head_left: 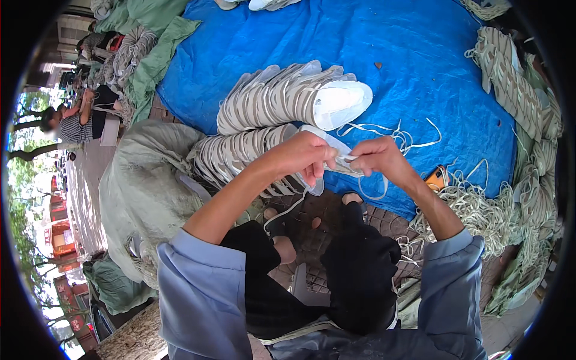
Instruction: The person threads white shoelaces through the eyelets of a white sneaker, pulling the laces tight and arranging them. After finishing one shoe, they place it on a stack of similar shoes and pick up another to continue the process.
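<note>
A white and grey shoe upper (pixel 332 140) lies under my hands, at the end of a nested row of striped uppers (pixel 240 149). My left hand (pixel 307 157) is closed on this upper, fingers bent over it and partly hiding it. Close beside it, my right hand (pixel 383 159) pinches a white shoelace (pixel 346 157) between thumb and fingers. One lace end (pixel 287 213) hangs below my left hand, and a loop (pixel 384 191) droops under my right. Just beyond lies another nested row of uppers (pixel 270 99), its white front piece (pixel 342 103) facing right.
A blue tarp (pixel 414 66) covers the ground ahead, with loose laces (pixel 414 137) on it. At right are a heap of laces (pixel 474 213), an orange object (pixel 438 178) and more stacked uppers (pixel 507 66). A bulging pale sack (pixel 150 186) stands left; a person (pixel 78 123) sits farther off.
</note>
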Action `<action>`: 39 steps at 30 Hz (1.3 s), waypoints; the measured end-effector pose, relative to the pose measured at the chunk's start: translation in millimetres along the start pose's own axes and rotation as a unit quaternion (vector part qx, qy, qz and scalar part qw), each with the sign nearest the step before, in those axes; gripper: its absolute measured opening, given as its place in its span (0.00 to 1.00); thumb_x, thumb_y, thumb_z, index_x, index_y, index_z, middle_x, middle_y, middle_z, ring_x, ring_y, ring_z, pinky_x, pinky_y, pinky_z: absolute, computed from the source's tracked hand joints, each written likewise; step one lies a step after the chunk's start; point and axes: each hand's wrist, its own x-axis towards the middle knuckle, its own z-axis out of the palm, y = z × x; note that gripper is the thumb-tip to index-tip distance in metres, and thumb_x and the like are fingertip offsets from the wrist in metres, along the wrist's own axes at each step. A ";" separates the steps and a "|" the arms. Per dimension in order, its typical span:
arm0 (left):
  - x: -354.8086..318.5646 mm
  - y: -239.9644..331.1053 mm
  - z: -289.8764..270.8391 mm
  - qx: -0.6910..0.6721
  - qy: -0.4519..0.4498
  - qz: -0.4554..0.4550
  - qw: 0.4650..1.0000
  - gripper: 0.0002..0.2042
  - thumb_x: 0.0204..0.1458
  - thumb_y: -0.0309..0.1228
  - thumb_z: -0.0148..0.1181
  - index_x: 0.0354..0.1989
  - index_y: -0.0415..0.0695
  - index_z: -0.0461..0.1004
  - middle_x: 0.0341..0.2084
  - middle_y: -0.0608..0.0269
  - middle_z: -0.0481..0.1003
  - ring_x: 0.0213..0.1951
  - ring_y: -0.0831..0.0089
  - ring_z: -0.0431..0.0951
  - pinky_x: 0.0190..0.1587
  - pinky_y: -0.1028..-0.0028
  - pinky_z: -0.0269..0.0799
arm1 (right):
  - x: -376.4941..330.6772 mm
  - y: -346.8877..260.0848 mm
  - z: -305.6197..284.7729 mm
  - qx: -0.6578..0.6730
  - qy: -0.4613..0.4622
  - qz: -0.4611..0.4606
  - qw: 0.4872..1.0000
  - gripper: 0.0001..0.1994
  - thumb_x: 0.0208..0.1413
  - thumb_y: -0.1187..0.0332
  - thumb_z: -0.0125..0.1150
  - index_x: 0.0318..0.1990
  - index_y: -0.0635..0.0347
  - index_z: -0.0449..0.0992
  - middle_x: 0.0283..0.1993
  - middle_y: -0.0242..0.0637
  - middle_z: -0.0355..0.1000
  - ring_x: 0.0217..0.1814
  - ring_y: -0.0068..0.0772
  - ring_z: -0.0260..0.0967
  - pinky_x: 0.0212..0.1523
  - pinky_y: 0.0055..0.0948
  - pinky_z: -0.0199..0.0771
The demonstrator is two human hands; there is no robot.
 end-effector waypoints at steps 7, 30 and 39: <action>-25.2 -79.4 -58.4 -0.023 0.091 -0.061 0.994 0.14 0.50 0.36 0.46 0.30 0.36 0.71 0.16 0.62 0.69 0.17 0.75 0.73 0.19 0.81 0.67 | 43.6 65.6 -47.3 -0.179 0.085 -0.020 0.980 0.03 0.40 0.73 0.58 0.23 0.62 0.75 0.14 0.31 0.65 0.14 0.13 0.57 0.13 0.18 0.52; -107.5 -373.8 -181.4 -0.029 0.594 -0.004 0.804 0.16 0.50 0.40 0.44 0.38 0.39 0.68 0.23 0.62 0.68 0.23 0.75 0.67 0.26 0.74 0.65 | 141.3 -15.5 -115.7 -0.554 0.161 -0.112 0.809 0.04 0.41 0.70 0.56 0.25 0.56 0.76 0.15 0.29 0.65 0.14 0.19 0.59 0.16 0.21 0.57; -91.5 -386.0 -185.7 -0.171 0.566 0.086 0.802 0.15 0.48 0.38 0.46 0.36 0.39 0.69 0.20 0.67 0.67 0.21 0.78 0.65 0.20 0.76 0.62 | -51.6 -414.0 -201.6 -0.697 0.470 -0.194 0.506 0.16 0.52 0.57 0.45 0.41 0.52 0.73 0.35 0.33 0.71 0.36 0.25 0.65 0.41 0.20 0.60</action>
